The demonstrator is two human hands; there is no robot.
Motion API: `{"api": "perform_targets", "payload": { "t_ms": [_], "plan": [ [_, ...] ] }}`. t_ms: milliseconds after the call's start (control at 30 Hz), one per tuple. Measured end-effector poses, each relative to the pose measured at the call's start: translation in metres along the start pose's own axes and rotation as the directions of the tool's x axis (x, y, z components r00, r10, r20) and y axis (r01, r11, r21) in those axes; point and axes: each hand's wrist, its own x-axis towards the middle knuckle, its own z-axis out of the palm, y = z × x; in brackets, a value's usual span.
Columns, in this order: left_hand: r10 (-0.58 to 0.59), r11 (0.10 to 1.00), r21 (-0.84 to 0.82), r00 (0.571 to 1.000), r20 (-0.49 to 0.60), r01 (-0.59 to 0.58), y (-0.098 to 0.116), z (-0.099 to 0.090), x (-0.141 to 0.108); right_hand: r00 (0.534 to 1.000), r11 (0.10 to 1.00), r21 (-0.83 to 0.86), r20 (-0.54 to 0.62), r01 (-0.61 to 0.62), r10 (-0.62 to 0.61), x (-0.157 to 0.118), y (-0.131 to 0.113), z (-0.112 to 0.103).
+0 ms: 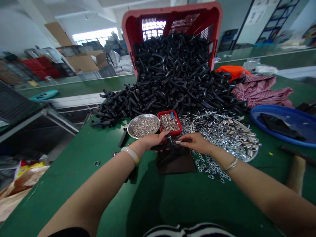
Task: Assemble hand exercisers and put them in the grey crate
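My left hand point(155, 140) is closed around a black handle-like part point(170, 141) above a dark flat pad point(176, 167). With thumb and fingertips, my right hand point(197, 143) pinches a small metal coil spring point(178, 142) against that part. Whether the spring sits inside the part or only touches it, I cannot tell. Just beyond my hands are a round metal dish point(130, 132) of small metal pieces and a red tray point(179, 123) of metal pins. A spread of metal links and nuts point(209, 161) lies beside my right hand.
A red crate point(172, 13) tips a large heap of black handles point(170, 72) onto the green table point(103, 191). To the right are a blue tray point(288, 140), a hammer point(296, 174) and a checked cloth point(261, 90). A metal ring point(97, 163) lies at left.
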Motion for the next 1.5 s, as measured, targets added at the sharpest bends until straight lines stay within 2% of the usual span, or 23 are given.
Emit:
{"api": "perform_targets", "payload": {
  "t_ms": [67, 100, 200, 300, 367, 467, 567, 667, 900, 1067, 1167, 1333, 1400, 1500],
  "plan": [
    [-0.036, 0.999, -0.012, 0.995, 0.096, 0.037, -0.008, 0.006, 0.006, 0.997, 0.998, -0.002, 0.041, -0.064, 0.064, 0.006, 0.011, 0.003],
    [-0.051, 0.998, 0.042, 0.997, 0.064, 0.049, -0.011, 0.009, 0.008, 0.996, 0.995, -0.042, 0.023, -0.089, 0.090, 0.008, 0.014, 0.005],
    [-0.022, 0.946, 0.314, 0.981, -0.192, 0.083, -0.016, 0.017, 0.005, 0.992, 0.964, -0.233, -0.047, -0.128, 0.121, 0.012, 0.015, 0.007],
    [0.098, 0.915, 0.403, 0.953, -0.286, 0.027, -0.019, 0.024, -0.003, 0.996, 0.924, -0.373, -0.004, -0.086, 0.091, 0.024, 0.009, 0.001],
    [0.181, 0.917, 0.397, 0.935, -0.305, -0.048, -0.021, 0.028, -0.007, 0.996, 0.891, -0.448, -0.074, -0.074, 0.046, 0.041, 0.004, -0.006],
    [0.205, 0.937, 0.336, 0.933, -0.296, -0.099, -0.025, 0.032, -0.007, 0.972, 0.782, -0.602, -0.236, -0.163, 0.022, 0.076, -0.002, -0.016],
    [0.154, 0.970, 0.224, 0.955, -0.252, -0.097, -0.030, 0.034, -0.003, 0.964, 0.689, -0.681, -0.244, -0.248, 0.106, 0.111, -0.006, -0.018],
    [0.133, 0.985, 0.136, 0.967, -0.217, -0.104, -0.034, 0.033, -0.001, 0.949, 0.648, -0.695, -0.257, -0.312, 0.182, 0.136, -0.006, -0.012],
    [0.106, 0.988, 0.131, 0.972, -0.212, -0.079, -0.035, 0.033, 0.001, 0.916, 0.589, -0.702, -0.313, -0.401, 0.250, 0.161, -0.005, -0.003],
    [0.114, 0.989, 0.123, 0.969, -0.221, -0.088, -0.034, 0.032, 0.001, 0.910, 0.581, -0.704, -0.269, -0.409, 0.315, 0.179, -0.011, 0.002],
    [0.123, 0.988, 0.121, 0.967, -0.224, -0.097, -0.034, 0.032, 0.000, 0.894, 0.581, -0.683, -0.284, -0.443, 0.348, 0.187, -0.015, 0.005],
    [0.096, 0.993, 0.093, 0.972, -0.216, -0.077, -0.035, 0.032, 0.000, 0.906, 0.646, -0.636, -0.288, -0.423, 0.309, 0.182, -0.021, -0.003],
    [0.097, 0.994, 0.078, 0.970, -0.224, -0.081, -0.037, 0.032, 0.002, 0.919, 0.709, -0.586, -0.292, -0.392, 0.266, 0.167, -0.024, -0.008],
    [0.099, 0.995, 0.043, 0.968, -0.231, -0.091, -0.041, 0.035, 0.005, 0.919, 0.909, -0.327, -0.372, -0.259, 0.129, 0.123, -0.026, -0.007]
  ]
}}
